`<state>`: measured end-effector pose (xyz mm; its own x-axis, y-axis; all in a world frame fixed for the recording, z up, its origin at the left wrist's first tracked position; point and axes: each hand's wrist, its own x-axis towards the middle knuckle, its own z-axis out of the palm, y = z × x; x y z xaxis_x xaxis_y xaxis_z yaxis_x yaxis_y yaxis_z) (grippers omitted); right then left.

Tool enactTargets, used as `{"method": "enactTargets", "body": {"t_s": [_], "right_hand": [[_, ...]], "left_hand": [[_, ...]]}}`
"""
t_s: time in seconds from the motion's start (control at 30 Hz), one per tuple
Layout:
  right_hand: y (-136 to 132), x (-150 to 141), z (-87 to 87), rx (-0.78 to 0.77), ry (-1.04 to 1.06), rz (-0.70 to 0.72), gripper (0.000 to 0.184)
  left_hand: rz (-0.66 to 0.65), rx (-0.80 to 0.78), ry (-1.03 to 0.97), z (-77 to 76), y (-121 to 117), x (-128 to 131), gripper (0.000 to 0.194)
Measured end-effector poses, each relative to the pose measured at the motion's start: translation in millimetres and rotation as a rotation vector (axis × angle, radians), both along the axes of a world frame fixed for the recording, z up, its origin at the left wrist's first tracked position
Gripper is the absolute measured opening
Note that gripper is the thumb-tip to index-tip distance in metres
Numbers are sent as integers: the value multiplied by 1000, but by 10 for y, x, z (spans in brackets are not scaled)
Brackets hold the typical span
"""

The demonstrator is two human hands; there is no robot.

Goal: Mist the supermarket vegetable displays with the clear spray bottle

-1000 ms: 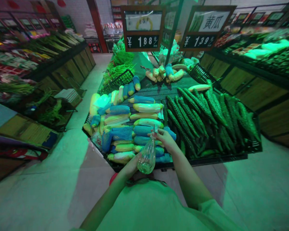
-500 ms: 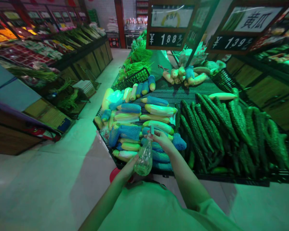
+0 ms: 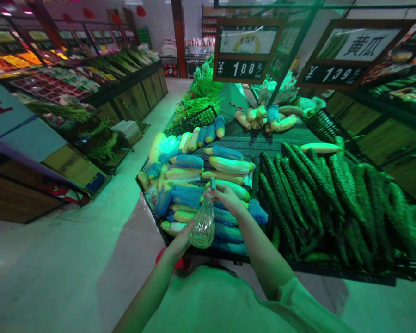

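I hold a twisted clear plastic bag upright in front of a market stall. My right hand pinches the bag's top end above the pile. My left hand grips the bag's rounded bottom from the left. Directly behind the bag lies a heap of pale long vegetables, several of them sleeved in blue foam netting. Dark green cucumbers fill the crate to the right of my right forearm.
Price signs reading 1.88 and 1.39 hang over the stall. Black crates and green stalks lie further back. An aisle of pale floor runs on the left, past shelves of produce.
The view has swung slightly, so the stall sits a bit further right. Both hands keep hold of the bag, which has risen a little; the grip looks the same.
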<state>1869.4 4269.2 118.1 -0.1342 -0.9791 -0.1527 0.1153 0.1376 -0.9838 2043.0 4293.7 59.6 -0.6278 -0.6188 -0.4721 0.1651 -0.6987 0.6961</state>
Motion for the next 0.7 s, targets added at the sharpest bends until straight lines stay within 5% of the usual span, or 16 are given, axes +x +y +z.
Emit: {"method": "enactTargets", "body": {"t_s": [0.33, 0.7], "right_hand": [[281, -252, 135, -40, -29, -149, 18], [460, -579, 62, -39, -7, -198, 29]], "left_hand": [[-108, -36, 33, 24, 51, -300, 45], [-255, -104, -21, 167, 68, -543, 43]]}}
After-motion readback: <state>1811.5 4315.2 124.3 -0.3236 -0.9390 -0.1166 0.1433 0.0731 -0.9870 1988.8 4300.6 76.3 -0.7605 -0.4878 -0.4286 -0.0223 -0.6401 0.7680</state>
